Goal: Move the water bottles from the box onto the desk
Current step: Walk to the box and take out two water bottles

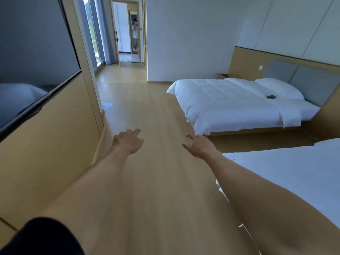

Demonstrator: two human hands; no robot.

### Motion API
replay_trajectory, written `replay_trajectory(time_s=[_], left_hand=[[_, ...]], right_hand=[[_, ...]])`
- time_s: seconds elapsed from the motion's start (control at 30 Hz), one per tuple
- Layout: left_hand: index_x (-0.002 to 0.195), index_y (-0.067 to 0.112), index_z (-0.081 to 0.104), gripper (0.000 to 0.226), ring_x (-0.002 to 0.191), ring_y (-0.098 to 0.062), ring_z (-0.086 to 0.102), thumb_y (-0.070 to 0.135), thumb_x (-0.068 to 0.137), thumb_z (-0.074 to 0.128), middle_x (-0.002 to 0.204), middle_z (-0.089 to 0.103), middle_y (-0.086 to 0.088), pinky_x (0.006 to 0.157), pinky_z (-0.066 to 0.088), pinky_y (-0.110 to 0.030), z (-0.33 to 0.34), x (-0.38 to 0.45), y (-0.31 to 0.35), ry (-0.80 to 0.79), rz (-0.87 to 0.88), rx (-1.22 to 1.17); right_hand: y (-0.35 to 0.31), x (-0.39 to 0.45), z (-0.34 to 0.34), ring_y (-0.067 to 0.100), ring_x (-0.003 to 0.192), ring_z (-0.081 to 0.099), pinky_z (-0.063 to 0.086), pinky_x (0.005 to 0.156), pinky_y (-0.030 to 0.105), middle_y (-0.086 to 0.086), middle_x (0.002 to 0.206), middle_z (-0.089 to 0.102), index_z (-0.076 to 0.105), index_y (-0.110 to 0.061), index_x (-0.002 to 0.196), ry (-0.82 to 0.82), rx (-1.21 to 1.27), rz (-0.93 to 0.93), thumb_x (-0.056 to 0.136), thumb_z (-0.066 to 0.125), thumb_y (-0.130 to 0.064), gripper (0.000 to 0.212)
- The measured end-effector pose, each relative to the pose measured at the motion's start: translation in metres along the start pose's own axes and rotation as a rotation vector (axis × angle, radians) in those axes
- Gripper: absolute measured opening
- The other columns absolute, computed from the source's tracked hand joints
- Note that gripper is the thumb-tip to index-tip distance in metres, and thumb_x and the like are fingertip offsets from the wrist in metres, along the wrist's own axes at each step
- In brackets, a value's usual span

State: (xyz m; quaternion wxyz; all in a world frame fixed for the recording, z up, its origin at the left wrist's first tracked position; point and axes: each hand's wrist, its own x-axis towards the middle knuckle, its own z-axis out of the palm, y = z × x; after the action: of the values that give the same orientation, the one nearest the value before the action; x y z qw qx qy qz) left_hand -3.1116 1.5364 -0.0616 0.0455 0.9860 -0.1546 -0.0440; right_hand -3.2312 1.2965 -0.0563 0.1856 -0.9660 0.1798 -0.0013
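Observation:
Both my arms reach forward over a wooden floor (147, 111) in a bedroom. My left hand (128, 141) hangs in the air with loosely spread fingers and holds nothing. My right hand (199, 146) is held the same way a little to its right, fingers relaxed, also empty. No water bottle, box or desk shows in this view.
A wall-mounted TV (33, 57) hangs on the wood-panelled left wall. Two white beds stand on the right, the far bed (230, 102) with a small dark object (271, 97) on it, the near bed (294, 168) beside my right arm. A doorway with a mirror (135, 32) lies ahead.

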Motion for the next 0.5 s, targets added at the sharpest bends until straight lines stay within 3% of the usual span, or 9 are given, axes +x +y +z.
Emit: replay_trajectory(time_s=[0.5], left_hand=[[0.156,0.031,0.027,0.055,0.137,-0.034,0.04,0.045,0.103,0.036,0.153,0.04,-0.011,0.109,0.033,-0.043,-0.003,0.224,-0.001,-0.078,0.049,-0.006]], right_hand=[[-0.006,0.214,0.005,0.027,0.137,0.041,0.039,0.106,0.04,0.008,0.153,0.04,0.036,-0.028,0.151,-0.044,-0.057,0.09,0.099,0.045,-0.049,0.057]])
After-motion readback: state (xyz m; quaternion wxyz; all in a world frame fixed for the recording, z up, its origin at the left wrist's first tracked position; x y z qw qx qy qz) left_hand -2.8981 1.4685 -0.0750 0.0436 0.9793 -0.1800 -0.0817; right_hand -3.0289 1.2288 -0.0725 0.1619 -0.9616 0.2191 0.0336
